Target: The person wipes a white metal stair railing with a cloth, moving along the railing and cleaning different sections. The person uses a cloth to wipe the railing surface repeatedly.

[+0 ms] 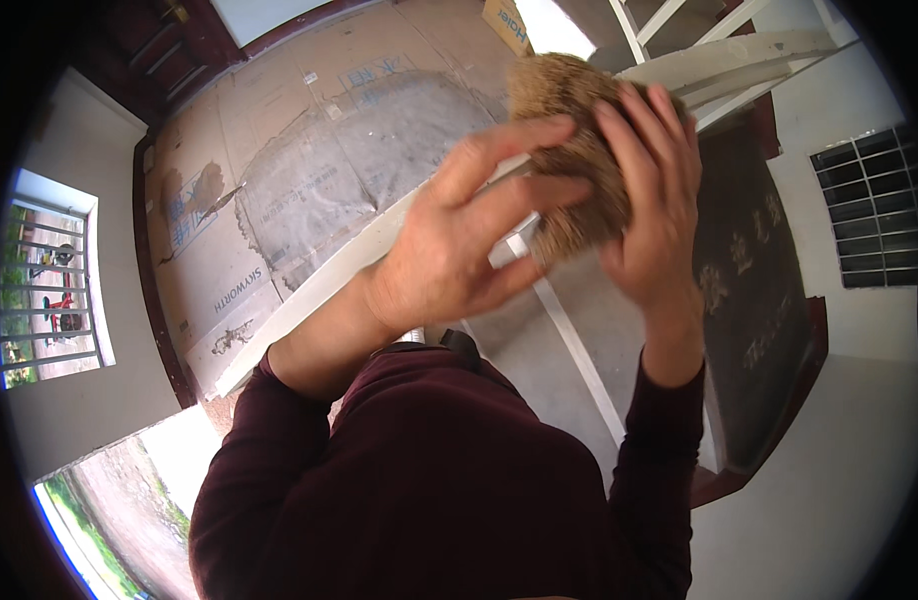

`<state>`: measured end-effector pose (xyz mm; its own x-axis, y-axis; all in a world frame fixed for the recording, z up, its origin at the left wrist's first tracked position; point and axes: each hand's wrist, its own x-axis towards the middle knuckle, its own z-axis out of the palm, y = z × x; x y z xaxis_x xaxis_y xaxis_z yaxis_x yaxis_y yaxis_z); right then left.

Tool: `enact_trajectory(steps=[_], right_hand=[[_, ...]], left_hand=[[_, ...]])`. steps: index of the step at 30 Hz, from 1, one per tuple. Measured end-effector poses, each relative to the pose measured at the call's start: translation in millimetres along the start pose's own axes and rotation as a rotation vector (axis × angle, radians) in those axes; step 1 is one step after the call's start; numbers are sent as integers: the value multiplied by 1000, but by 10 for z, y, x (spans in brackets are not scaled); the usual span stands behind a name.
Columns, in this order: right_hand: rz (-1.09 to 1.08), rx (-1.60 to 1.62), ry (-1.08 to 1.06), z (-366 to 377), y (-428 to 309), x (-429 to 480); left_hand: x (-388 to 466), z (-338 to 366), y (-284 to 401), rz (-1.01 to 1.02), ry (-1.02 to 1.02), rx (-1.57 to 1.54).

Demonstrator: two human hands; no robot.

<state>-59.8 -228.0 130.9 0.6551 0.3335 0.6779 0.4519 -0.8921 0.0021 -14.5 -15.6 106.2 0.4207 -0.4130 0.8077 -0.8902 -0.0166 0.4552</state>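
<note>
A brown furry piece (571, 90) is held up in front of me, above the white frame. My right hand (650, 180) is wrapped around its right side, with the fingers laid over the fur and the thumb low. From the left, my left hand (466, 217) reaches onto it. Its index and middle fingers lie across the fur, and its thumb is near the lower edge. Both hands are somewhat blurred. Part of the fur is hidden behind the fingers, so its full shape cannot be told.
A white rail (316, 300) runs diagonally under my left forearm. Flattened cardboard (294, 135) with a grey stained patch covers the floor beyond. White bars (579, 360) cross below my hands. A dark board (751, 300) with writing stands at right, near a gridded window (871, 206).
</note>
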Motion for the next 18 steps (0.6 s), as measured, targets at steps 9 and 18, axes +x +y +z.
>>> enact_trajectory(steps=[9, 18], right_hand=[[-297, -197, -507, 1116, -624, 240], [-342, -74, -500, 1623, -1243, 172]], left_hand=[[-931, -523, -278, -422, -217, 301], [-1265, -1158, 6, -737, -384, 103]])
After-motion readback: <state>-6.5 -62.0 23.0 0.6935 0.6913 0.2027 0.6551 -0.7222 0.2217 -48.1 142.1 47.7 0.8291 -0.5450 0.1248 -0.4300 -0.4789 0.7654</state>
